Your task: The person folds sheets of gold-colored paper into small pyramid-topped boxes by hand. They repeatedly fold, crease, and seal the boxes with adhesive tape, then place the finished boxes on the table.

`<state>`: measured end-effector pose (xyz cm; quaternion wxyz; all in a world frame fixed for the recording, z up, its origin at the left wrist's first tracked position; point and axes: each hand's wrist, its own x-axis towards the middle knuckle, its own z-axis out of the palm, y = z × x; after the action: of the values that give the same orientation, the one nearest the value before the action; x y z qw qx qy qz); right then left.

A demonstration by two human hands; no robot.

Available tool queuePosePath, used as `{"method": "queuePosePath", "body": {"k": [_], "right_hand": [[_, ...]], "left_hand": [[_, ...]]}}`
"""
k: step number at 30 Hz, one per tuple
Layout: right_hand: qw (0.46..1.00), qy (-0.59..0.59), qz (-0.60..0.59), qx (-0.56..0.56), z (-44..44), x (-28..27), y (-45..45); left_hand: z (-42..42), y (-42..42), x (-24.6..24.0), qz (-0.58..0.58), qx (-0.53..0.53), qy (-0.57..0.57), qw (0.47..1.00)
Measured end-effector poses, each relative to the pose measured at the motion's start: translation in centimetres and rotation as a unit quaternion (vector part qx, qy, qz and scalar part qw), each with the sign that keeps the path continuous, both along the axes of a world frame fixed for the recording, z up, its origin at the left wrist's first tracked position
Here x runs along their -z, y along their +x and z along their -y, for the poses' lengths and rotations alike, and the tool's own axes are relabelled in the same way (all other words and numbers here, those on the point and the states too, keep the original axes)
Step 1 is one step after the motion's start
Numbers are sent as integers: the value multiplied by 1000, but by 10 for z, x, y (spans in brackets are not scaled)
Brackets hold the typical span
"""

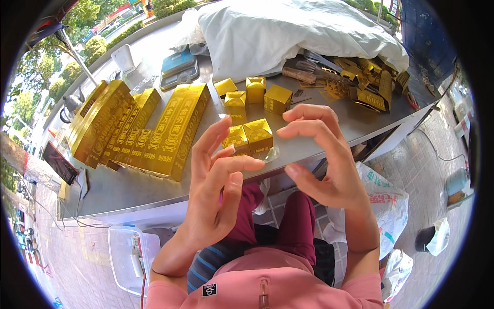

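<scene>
My left hand point(222, 174) hovers at the front edge of the metal table point(162, 195), fingers spread, just left of two small gold foil boxes point(258, 135) that stand side by side. A scrap of clear film point(272, 154) lies by them, close to the left fingertips. My right hand point(324, 154) is raised to the right of the boxes, fingers curved apart and holding nothing. Behind the pair stand several more small gold boxes point(278, 98). Long gold boxes point(177, 131) with raised writing lie in a row on the left.
A white cloth point(301, 31) covers a heap at the back, with gold cartons point(366, 98) and tools at its right. A digital scale point(179, 67), a white plastic container point(123, 58) and a propped phone point(60, 162) are at the left. A clear bin point(131, 262) stands below.
</scene>
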<state>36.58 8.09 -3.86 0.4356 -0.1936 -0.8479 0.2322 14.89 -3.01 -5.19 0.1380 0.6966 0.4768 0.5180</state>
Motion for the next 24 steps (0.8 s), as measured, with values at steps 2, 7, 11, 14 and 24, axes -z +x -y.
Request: {"method": "queuePosePath", "body": {"k": [2,7,11,14,24], "right_hand": [[999,14,-27,-21,2,-8,-11],[999,22,-5,29,-4,-6,-9],[1000,8,2,24,-25,3,-16],[998,28,46,9,-39,13,-31],[984,-144,73,-68,-53,30,-37]], "left_hand": [[-2,-1,-3,-4,12,4,1000],[-11,-11,6,-19,-49,39,998],[-29,-25,16,-122,-150,11,981],[-44,-28,26,-180,-166,-34,969],[-67,-36,38,-116,-87,-112,983]]}}
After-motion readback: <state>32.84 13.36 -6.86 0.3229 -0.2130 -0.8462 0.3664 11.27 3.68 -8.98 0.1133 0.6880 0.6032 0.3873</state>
